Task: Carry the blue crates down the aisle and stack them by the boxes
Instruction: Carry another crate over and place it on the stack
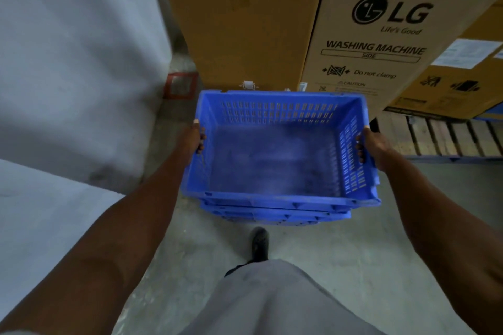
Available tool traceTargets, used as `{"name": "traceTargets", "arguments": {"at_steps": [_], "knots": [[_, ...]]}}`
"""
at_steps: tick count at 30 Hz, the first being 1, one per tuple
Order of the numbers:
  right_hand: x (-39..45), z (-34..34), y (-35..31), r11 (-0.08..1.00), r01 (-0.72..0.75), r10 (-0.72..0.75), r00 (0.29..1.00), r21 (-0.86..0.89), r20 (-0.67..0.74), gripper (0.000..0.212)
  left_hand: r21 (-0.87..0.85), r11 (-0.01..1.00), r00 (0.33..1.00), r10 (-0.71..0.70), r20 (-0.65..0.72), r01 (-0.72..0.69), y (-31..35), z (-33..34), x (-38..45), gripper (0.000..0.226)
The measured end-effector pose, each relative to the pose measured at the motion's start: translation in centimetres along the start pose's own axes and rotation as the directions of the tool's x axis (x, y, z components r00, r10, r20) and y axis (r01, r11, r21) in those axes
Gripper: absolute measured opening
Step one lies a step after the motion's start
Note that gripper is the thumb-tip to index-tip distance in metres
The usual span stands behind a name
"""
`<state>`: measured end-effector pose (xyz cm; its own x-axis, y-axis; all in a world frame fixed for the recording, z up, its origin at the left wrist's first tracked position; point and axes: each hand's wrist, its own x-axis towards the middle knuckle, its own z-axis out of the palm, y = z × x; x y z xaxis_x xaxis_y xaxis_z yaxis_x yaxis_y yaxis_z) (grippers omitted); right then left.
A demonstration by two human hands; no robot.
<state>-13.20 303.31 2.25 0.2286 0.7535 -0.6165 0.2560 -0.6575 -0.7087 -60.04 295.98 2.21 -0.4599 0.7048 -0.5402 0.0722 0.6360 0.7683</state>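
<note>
An empty blue plastic crate with slotted walls is in front of me at mid-frame. My left hand grips its left rim and my right hand grips its right rim, fingers curled over the edges. Under it show the rims of more blue crates, nested in a stack. The stack sits just in front of tall cardboard boxes, one a washing machine box. Whether the top crate rests on the stack or hangs slightly above it I cannot tell.
A large white wrapped block fills the left side. A wooden pallet with a smaller carton lies at the right. A red floor marking is at the back left. My foot stands on grey concrete floor.
</note>
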Motion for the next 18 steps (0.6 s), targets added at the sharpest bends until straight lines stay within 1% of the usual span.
{"name": "traceTargets", "arguments": {"at_steps": [5,9,14,18], "knots": [[-0.6,-0.2,0.6,1.000,-0.017,0.017,1.000,0.001,-0.013,0.046,0.034,0.999,0.999,-0.029,0.017,0.028,-0.2,0.0,-0.3,0.048],[-1.2,-0.3,1.4,0.999,-0.039,0.039,0.999,0.016,0.000,0.046,0.020,0.998,0.998,-0.057,0.018,0.057,-1.1,-0.1,-0.4,0.046],[-1.6,-0.1,1.1,0.998,-0.038,0.039,0.999,0.053,-0.009,0.042,0.008,0.999,0.999,-0.043,0.000,0.043,-1.3,0.2,-0.5,0.046],[-2.1,0.0,0.9,0.998,-0.020,0.022,0.999,0.057,-0.029,0.045,0.023,0.999,0.999,-0.037,-0.029,0.037,-1.4,0.4,-0.4,0.044]]}}
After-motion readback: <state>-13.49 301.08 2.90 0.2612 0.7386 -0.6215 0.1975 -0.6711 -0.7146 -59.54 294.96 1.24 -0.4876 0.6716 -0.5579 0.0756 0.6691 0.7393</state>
